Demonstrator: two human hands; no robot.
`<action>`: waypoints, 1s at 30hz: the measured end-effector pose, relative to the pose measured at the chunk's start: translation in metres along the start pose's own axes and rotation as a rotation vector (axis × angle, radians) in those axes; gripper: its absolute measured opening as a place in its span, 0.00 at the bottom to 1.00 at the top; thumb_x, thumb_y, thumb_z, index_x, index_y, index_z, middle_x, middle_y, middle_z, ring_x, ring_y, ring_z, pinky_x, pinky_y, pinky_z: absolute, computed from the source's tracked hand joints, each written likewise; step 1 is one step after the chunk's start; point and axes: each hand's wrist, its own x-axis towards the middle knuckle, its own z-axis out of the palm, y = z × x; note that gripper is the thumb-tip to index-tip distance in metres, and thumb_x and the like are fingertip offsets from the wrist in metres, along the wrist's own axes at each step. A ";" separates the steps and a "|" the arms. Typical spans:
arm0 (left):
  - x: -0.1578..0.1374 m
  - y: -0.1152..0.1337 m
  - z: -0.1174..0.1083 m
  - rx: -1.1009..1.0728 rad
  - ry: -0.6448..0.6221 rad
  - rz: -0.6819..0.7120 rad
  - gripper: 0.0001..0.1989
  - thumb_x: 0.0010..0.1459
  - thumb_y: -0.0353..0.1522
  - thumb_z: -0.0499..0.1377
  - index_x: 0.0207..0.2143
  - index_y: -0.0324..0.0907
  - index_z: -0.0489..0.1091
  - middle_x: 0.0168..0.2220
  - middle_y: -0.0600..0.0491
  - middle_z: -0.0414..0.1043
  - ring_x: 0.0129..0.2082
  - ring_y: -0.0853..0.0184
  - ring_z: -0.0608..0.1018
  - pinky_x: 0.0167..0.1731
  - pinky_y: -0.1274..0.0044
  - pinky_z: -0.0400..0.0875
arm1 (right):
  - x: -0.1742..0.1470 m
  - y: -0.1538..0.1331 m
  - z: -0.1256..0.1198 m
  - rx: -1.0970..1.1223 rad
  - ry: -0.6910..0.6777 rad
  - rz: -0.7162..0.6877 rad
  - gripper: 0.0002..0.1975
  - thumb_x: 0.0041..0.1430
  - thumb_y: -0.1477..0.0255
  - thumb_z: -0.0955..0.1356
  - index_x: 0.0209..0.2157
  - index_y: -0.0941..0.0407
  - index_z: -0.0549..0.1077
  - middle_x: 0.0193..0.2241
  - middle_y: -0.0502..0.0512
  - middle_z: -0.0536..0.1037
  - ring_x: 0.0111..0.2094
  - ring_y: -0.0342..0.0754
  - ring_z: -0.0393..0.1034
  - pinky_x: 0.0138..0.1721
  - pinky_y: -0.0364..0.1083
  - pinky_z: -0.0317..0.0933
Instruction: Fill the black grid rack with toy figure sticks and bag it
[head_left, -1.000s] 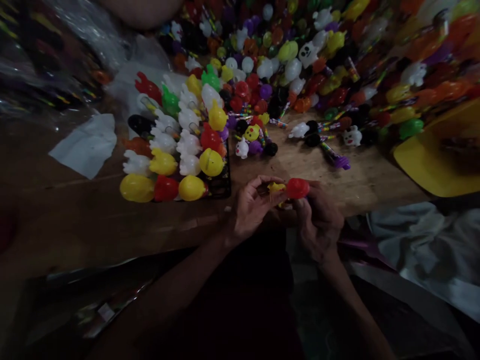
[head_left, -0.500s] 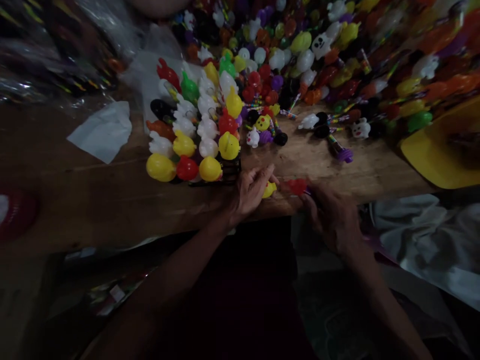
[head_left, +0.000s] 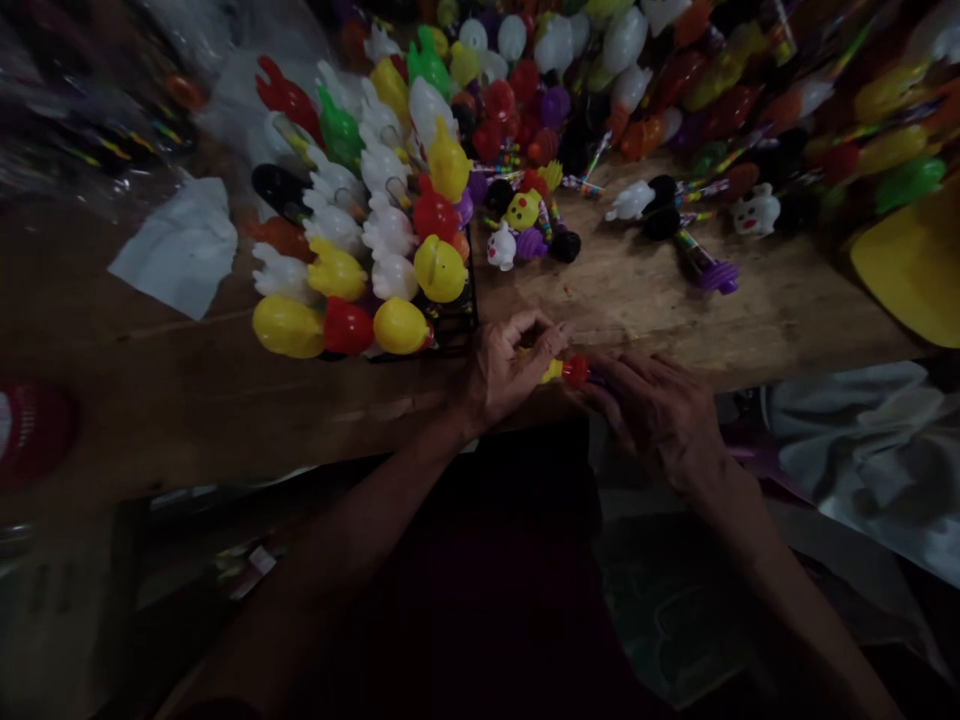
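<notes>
At the table's front edge, my left hand (head_left: 508, 368) is closed around a small yellow plastic toy piece (head_left: 553, 372), most of it hidden by the fingers. Against its right end lies a red plastic piece (head_left: 576, 370), with a bit of purple behind it, gripped by my right hand (head_left: 660, 405). The two pieces appear to touch end to end. What else the right fingers cover I cannot make out. Just left of my hands, a dark rack (head_left: 456, 338) carries rows of animal-shaped toys, among them a yellow chick head (head_left: 440, 268) and a red one (head_left: 348, 327).
Behind my hands on the wooden table (head_left: 585, 300) lie small toys with candy-filled tubes, such as a purple-ended one (head_left: 716, 275). A large colourful heap fills the back. White paper (head_left: 180, 245) is at left, a yellow tray-like object (head_left: 911, 275) at right.
My right hand has brought the red piece leftward against the yellow piece in my left hand. The head view has shifted slightly, so the rack appears nearer and further left.
</notes>
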 end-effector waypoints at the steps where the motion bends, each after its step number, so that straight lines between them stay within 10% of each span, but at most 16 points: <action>1: 0.000 -0.001 0.000 0.026 -0.002 0.024 0.20 0.63 0.45 0.58 0.26 0.39 0.71 0.22 0.56 0.71 0.23 0.74 0.71 0.26 0.81 0.62 | 0.000 0.001 0.000 -0.015 -0.009 -0.004 0.12 0.71 0.67 0.63 0.48 0.56 0.75 0.29 0.52 0.76 0.29 0.46 0.69 0.33 0.45 0.59; 17: -0.007 -0.011 0.010 0.294 -0.050 0.257 0.16 0.67 0.35 0.49 0.28 0.43 0.68 0.20 0.56 0.71 0.19 0.71 0.74 0.23 0.80 0.64 | -0.007 -0.014 0.006 -0.050 0.029 -0.052 0.16 0.74 0.69 0.57 0.34 0.58 0.71 0.25 0.50 0.72 0.26 0.43 0.63 0.33 0.44 0.56; 30: -0.022 -0.039 0.025 0.340 0.021 0.315 0.19 0.69 0.40 0.48 0.32 0.44 0.74 0.24 0.54 0.76 0.24 0.65 0.80 0.26 0.78 0.74 | -0.013 -0.012 0.006 0.275 -0.267 0.112 0.10 0.71 0.67 0.62 0.37 0.56 0.70 0.29 0.53 0.78 0.29 0.45 0.71 0.32 0.42 0.59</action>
